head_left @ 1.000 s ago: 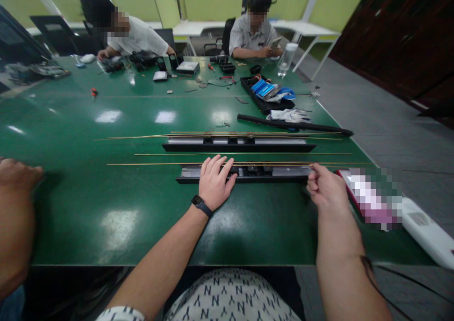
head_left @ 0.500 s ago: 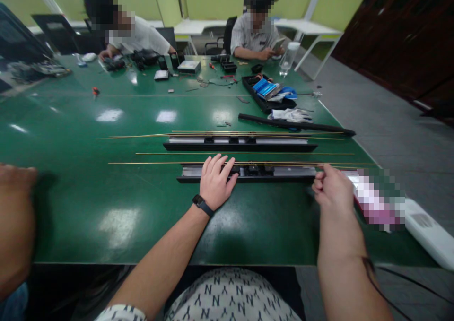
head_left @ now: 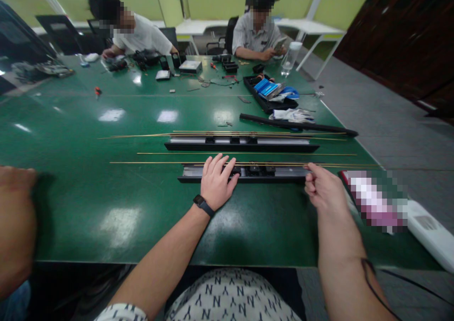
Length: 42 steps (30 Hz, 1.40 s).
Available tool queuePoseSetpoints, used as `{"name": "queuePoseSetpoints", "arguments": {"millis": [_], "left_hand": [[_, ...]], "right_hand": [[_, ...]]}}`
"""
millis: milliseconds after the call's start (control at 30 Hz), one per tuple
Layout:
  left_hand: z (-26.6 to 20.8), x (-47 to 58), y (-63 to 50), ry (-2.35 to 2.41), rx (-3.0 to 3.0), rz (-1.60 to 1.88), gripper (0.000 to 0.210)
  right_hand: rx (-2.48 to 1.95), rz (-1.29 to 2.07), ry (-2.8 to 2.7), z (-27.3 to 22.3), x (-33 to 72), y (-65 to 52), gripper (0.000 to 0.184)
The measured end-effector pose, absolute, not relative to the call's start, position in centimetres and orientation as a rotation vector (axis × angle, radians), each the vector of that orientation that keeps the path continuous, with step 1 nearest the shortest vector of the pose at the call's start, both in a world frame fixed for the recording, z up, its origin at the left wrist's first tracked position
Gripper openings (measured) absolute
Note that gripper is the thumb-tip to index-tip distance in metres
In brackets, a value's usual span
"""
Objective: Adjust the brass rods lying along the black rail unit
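A long black channel with a pale inner strip and small black blocks lies across the near table. Thin brass-coloured rods run along and past it. My left hand rests flat over the channel's left part, fingers stretched and slightly spread across the rods. At the channel's right end is my right hand, its forefinger reaching to the rods and the other fingers curled in; whether it pinches anything is hidden. Behind lies a second black channel with more thin rods along it.
Another person's arm rests at the left edge. On the right lie a red-edged, blurred-out object and a white device. Farther back are a black bar, gloves and a black tray. Two people sit across the table.
My right hand has slid a little left along the rods, its forefinger still at them. My left hand stays in place on the channel.
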<state>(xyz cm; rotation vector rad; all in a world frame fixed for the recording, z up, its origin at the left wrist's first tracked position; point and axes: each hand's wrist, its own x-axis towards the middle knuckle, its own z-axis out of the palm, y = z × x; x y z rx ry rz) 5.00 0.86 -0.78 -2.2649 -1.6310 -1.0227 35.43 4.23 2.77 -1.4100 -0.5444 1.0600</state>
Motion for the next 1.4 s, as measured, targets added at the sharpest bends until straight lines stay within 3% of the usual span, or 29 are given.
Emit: {"name": "queuePoseSetpoints", "arguments": {"millis": [200,467,733,1000,1233,1400], "left_hand": [[-0.8,4.9,0.9,-1.635,-2.277,-1.028,0.046],[-0.8,5.0,0.9,-1.634,-2.270,-1.018,0.045],[-0.8,5.0,0.9,-1.626,-2.264,-1.029,0.045],[-0.9,5.0,1.0,-1.641,-2.270,-1.038,0.045],[-0.7,5.0,0.9,-1.621,-2.259,-1.040,0.044],[-0.7,5.0,0.9,-1.621,-2.261,-1.030,0.044]], "right_hand": [[-1.427,1.095,-0.594,2.7,35.4,4.2,0.019],[-1.431,0.976,-0.453,2.6,36.1,4.7,0.004],[-1.405,1.177,-0.601,2.8,35.3,4.1,0.017],[-1.459,0.969,-0.452,2.9,35.8,4.7,0.009],[-1.375,1.282,-0.669,2.4,35.2,4.1,0.023],[-1.423,1.091,-0.562,2.7,35.3,4.3,0.017]]}}
